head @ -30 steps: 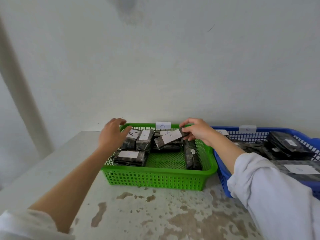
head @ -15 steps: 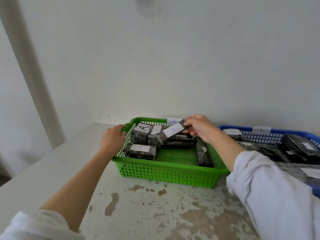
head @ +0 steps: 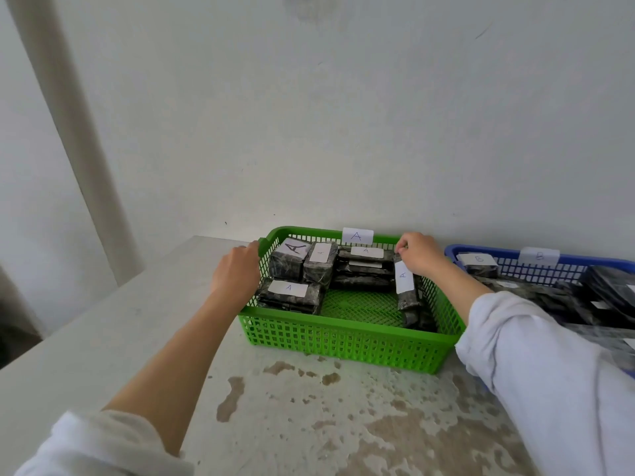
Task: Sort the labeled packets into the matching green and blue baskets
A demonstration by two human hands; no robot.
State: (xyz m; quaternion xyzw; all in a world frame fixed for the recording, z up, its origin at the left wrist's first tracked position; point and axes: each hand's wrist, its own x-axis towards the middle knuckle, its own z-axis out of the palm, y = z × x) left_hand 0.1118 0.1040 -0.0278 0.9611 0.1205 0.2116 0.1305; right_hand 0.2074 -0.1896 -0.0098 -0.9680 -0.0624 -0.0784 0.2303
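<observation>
Head view: pinching with the right hand (head: 417,254) the far end of a dark foil-wrapped packet (head: 406,292) with a white "A" label, tilted along the 3 o'clock wall inside the green plastic lattice basket (head: 343,341). Holding that basket's 9 o'clock rim with the left hand (head: 237,269), fingers curled against the wall, beside more dark A-labelled packets (head: 290,293) stacked from 9 round to 12 o'clock inside. Spotting just beside it at 3 o'clock, on the stained white table (head: 309,424), a blue plastic lattice basket (head: 515,266) tagged "B", filled with dark packets too.
</observation>
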